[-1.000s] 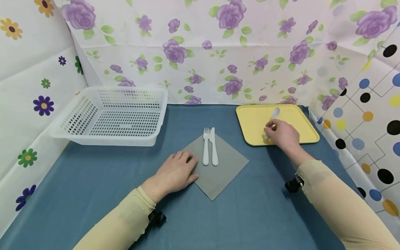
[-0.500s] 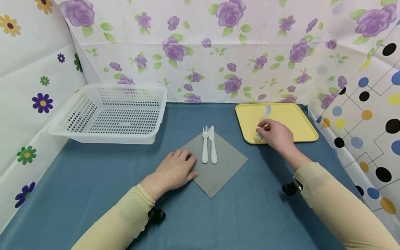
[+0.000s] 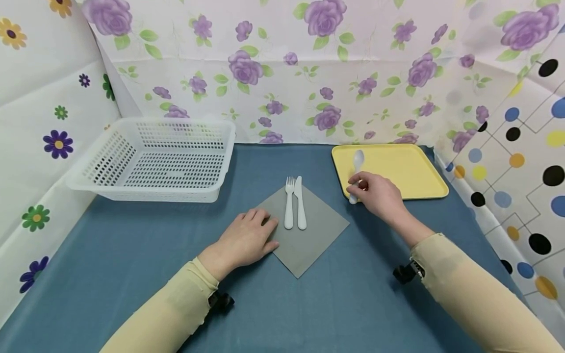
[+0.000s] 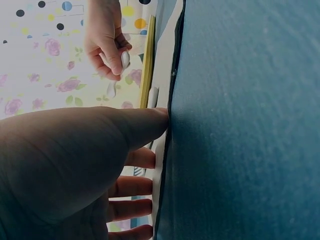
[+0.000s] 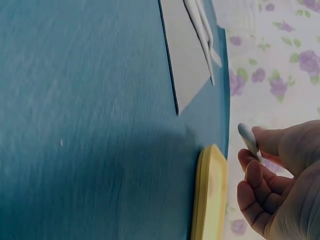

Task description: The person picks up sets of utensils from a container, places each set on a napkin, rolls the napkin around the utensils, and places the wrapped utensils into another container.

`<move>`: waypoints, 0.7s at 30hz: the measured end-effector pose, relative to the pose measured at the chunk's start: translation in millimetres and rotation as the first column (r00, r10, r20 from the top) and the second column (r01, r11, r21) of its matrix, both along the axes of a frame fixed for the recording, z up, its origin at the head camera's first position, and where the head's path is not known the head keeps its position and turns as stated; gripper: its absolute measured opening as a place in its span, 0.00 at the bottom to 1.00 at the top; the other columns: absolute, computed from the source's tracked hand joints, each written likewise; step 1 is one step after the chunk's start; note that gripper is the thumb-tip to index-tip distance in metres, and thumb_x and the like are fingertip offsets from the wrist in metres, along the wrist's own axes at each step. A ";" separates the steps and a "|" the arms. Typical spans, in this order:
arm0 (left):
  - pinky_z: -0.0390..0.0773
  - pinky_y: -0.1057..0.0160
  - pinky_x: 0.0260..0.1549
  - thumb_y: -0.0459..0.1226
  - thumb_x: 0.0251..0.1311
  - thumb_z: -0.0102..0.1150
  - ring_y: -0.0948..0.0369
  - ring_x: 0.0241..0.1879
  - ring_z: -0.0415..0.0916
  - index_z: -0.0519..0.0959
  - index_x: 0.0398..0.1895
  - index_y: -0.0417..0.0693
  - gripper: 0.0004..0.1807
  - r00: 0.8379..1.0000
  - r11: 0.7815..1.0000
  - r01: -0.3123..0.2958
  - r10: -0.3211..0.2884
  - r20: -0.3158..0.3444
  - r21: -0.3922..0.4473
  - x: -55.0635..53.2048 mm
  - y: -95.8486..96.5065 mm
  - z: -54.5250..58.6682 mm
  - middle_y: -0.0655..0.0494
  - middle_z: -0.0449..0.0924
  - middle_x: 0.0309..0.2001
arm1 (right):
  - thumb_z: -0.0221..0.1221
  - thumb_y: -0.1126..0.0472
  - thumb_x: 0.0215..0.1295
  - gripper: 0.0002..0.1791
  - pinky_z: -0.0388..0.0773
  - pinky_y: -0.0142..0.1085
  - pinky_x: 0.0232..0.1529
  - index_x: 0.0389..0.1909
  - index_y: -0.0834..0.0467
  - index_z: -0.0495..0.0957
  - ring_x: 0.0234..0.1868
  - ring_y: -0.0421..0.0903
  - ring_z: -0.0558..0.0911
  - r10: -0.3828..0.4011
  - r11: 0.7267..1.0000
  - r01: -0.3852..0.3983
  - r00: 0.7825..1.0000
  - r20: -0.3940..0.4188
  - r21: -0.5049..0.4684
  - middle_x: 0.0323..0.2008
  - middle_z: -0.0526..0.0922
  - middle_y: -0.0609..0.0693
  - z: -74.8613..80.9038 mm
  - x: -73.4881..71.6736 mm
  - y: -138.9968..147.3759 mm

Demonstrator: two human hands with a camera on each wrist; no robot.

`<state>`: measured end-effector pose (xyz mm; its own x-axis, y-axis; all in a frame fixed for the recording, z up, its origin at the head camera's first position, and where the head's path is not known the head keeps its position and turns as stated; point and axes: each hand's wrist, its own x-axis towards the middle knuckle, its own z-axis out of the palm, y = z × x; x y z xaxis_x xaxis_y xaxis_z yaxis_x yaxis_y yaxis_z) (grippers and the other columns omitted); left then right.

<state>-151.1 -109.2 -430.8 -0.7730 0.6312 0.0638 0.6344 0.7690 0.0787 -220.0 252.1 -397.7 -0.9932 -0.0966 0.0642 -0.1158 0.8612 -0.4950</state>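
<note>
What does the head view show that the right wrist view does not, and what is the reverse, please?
Only the head view: the left hand, touching the grey mat, and the bowl of the spoon.
Only the right wrist view: the palm side of the right hand and the space between this hand and the yellow tray.
Both, at least in part: the right hand holding the spoon, the tray, and the fork and knife on the mat.

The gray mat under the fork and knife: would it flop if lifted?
Probably somewhat: the gray mat looks thin along its edge. The fork and knife lying on it would likely slide if it tilted. Lying flat, it seems unlikely to roll.
</note>
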 end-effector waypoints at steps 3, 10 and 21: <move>0.77 0.38 0.64 0.52 0.78 0.68 0.41 0.67 0.75 0.80 0.73 0.45 0.30 1.000 1.000 -0.001 0.001 0.002 -0.003 0.0 -0.4 0.0 0.40 0.77 0.66 | 0.66 0.51 0.82 0.15 0.75 0.48 0.40 0.59 0.55 0.87 0.37 0.53 0.82 0.014 1.000 -0.014 1.000 -0.003 -0.001 0.44 0.87 0.56 0.7 3.1 -6.9; 0.77 0.37 0.64 0.52 0.78 0.68 0.41 0.67 0.75 0.80 0.73 0.45 0.30 1.000 1.000 -0.002 0.002 0.001 0.005 0.3 -0.5 -0.4 0.39 0.77 0.66 | 0.68 0.53 0.81 0.13 0.77 0.47 0.40 0.58 0.54 0.87 0.37 0.51 0.83 0.060 0.998 -0.060 0.998 0.001 -0.020 0.44 0.88 0.54 2.3 9.8 -22.7; 0.77 0.38 0.64 0.52 0.78 0.68 0.41 0.66 0.75 0.79 0.74 0.44 0.30 1.000 1.000 -0.001 0.001 0.003 0.001 0.2 -0.1 -1.5 0.39 0.76 0.66 | 0.68 0.58 0.80 0.12 0.81 0.46 0.40 0.58 0.55 0.88 0.39 0.49 0.84 0.129 0.991 -0.127 0.991 0.039 -0.048 0.41 0.87 0.51 -2.4 14.4 -39.2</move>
